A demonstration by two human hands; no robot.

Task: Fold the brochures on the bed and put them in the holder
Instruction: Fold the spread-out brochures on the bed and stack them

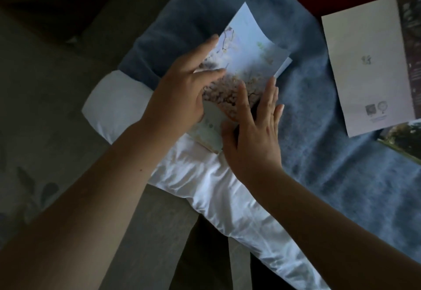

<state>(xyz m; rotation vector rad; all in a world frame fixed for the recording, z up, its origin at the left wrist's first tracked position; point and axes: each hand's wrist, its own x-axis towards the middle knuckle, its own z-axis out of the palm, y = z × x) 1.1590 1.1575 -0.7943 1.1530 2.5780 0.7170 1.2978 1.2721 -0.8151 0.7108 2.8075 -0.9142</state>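
The blossom brochure (248, 61) lies part-folded on the blue blanket (319, 164), its far panel curling up. The left hand (180, 89) presses its left edge and the right hand (252, 139) its near end, both flat with fingers spread. The blanket's softness (no firm backing) could skew the crease or let panels slip.

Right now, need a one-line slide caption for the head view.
Left hand and right hand press a blossom-print brochure onto the blue blanket; a second brochure lies apart at upper right.
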